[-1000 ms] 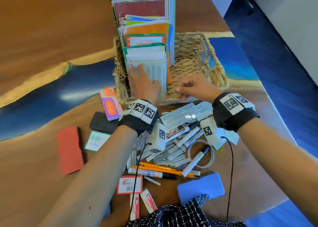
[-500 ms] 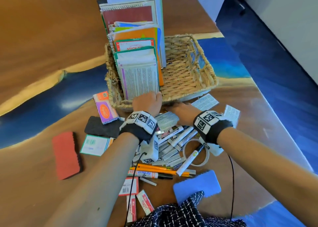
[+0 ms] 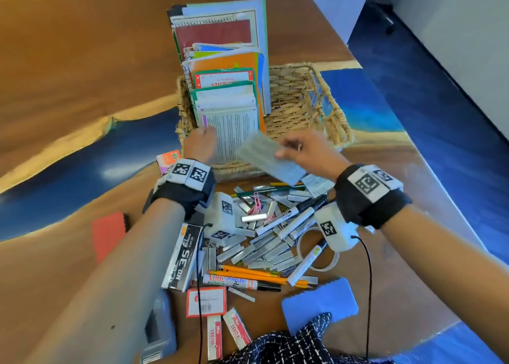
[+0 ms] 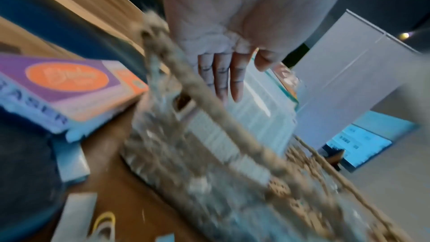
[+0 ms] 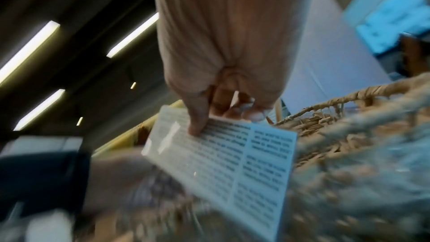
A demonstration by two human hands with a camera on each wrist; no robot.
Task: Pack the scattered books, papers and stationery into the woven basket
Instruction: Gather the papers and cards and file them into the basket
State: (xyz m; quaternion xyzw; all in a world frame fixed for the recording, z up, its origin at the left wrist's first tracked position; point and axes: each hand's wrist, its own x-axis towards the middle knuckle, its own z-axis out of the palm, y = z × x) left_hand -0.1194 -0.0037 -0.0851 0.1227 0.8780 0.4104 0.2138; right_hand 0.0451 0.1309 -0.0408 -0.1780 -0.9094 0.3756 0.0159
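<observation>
A: Basket (image 3: 300, 99) on table (image 3: 82, 60), far side of the pile. Books (image 3: 220, 32) and pads upright in its left half, leaning back.

B: Right hand (image 3: 305, 148)?

A: Pinching a printed leaflet (image 3: 270, 157) (thumb on top, fingers curled beneath, clear from the wrist view). The leaflet is tilted above the basket's near rim, just right of the front sheet (image 3: 234, 132).

B: Left hand (image 3: 199, 143)?

A: Inside the basket's near-left corner. Fingers (image 4: 235, 80) straight and flat against the front sheet; gripping nothing.

B: What lies loose on the table?

A: Staple strips (image 3: 264, 250), markers (image 3: 278, 217), pencils (image 3: 248, 272), tape roll (image 3: 329, 264), staple box (image 3: 183, 256), erasers (image 3: 225, 333) in the near pile. Red pad (image 3: 107, 235) at left, blue pad (image 3: 319, 304) at right, eraser box (image 4: 69, 87) beside the basket's left wall.
</observation>
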